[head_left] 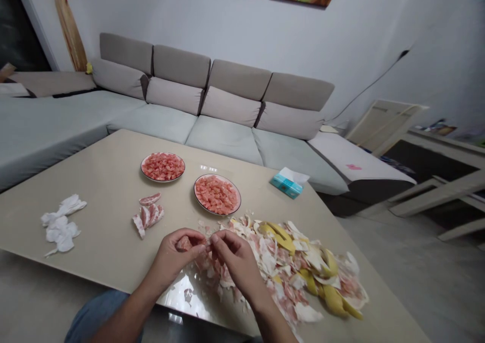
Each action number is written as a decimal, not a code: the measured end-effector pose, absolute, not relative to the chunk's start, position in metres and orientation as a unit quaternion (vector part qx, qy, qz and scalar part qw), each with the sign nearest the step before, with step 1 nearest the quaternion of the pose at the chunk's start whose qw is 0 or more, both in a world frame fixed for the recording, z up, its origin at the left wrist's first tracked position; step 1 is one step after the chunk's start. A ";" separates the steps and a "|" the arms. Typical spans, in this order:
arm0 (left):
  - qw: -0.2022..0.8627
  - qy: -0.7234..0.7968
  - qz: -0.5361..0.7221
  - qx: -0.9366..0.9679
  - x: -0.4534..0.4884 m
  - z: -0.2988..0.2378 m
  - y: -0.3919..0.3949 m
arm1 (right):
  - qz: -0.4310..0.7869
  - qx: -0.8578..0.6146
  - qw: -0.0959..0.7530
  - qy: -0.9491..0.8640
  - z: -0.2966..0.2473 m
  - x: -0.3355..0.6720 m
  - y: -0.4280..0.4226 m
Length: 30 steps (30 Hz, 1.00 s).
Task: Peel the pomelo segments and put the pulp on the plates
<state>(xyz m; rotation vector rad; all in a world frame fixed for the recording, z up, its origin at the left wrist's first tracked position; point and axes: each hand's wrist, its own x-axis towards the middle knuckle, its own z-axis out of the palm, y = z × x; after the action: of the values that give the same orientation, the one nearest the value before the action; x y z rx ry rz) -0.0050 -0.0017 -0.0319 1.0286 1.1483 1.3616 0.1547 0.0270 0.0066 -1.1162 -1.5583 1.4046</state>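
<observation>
Where the wide glossy beige bench (113, 191) nears its front edge, beside a heap of torn yellow-and-white pomelo peel (303, 267), the left hand (170, 257) curls around a small pink pomelo segment (184, 243) and the right hand (233, 252) pinches its end. The segment looks light, soft, wet and easily crushed, so it is probably best gripped gently along the membrane edges.

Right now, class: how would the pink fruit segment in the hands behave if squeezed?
The fruit segment probably crumbles easily: the plated flesh lies in small bits. It seems light: left hand and right hand hold it by fingertips. Its skin likely tears, like the peel scraps.
</observation>
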 end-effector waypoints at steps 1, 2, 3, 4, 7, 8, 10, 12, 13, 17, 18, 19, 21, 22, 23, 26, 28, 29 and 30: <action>0.523 0.482 0.566 0.418 -0.005 -0.032 -0.001 | 0.548 -0.439 0.376 -0.605 0.006 0.155 0.028; 0.523 0.488 0.567 0.409 -0.005 -0.032 -0.001 | 0.548 -0.441 0.379 -0.602 0.005 0.155 0.029; 0.520 0.495 0.569 0.402 -0.005 -0.032 -0.001 | 0.546 -0.442 0.382 -0.601 0.004 0.155 0.030; 0.514 0.500 0.572 0.398 -0.005 -0.032 -0.001 | 0.543 -0.442 0.381 -0.604 0.003 0.155 0.030; 0.511 0.496 0.578 0.400 -0.005 -0.032 -0.001 | 0.545 -0.437 0.369 -0.614 -0.001 0.154 0.029; 0.513 0.491 0.577 0.403 -0.005 -0.033 -0.001 | 0.547 -0.434 0.367 -0.614 -0.002 0.154 0.029; 0.512 0.490 0.572 0.412 -0.006 -0.034 -0.002 | 0.551 -0.432 0.371 -0.610 -0.003 0.153 0.028; 0.504 0.495 0.566 0.425 -0.005 -0.035 -0.002 | 0.554 -0.434 0.374 -0.605 -0.003 0.152 0.028; 0.500 0.497 0.564 0.431 -0.005 -0.035 -0.002 | 0.556 -0.435 0.373 -0.603 -0.003 0.152 0.027; 0.494 0.495 0.563 0.440 -0.005 -0.033 -0.003 | 0.568 -0.431 0.366 -0.598 -0.002 0.152 0.027; 0.493 0.498 0.562 0.438 -0.005 -0.032 -0.003 | 0.571 -0.432 0.361 -0.598 -0.002 0.152 0.027; 0.494 0.502 0.560 0.436 -0.005 -0.031 -0.003 | 0.574 -0.433 0.354 -0.598 -0.001 0.152 0.026; 0.496 0.507 0.557 0.431 -0.005 -0.029 -0.003 | 0.575 -0.440 0.341 -0.600 -0.001 0.152 0.026; 0.498 0.507 0.558 0.428 -0.005 -0.028 -0.003 | 0.573 -0.443 0.339 -0.600 0.000 0.152 0.026; 0.500 0.506 0.559 0.426 -0.006 -0.028 -0.003 | 0.573 -0.445 0.337 -0.600 0.000 0.152 0.026; 0.503 0.500 0.567 0.420 -0.006 -0.026 -0.003 | 0.576 -0.441 0.339 -0.599 0.001 0.152 0.026; 0.508 0.496 0.565 0.420 -0.006 -0.026 -0.003 | 0.575 -0.438 0.338 -0.602 0.001 0.152 0.027; 0.514 0.495 0.561 0.420 -0.006 -0.027 -0.003 | 0.574 -0.437 0.338 -0.605 0.002 0.152 0.027; 0.522 0.494 0.556 0.418 -0.005 -0.027 -0.003 | 0.573 -0.435 0.337 -0.607 0.002 0.152 0.027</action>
<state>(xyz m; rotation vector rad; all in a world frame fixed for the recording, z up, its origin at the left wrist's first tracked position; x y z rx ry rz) -0.0053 -0.0035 -0.0269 1.0011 1.1824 1.3325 0.1523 0.0265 0.0021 -1.1339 -1.5827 1.4927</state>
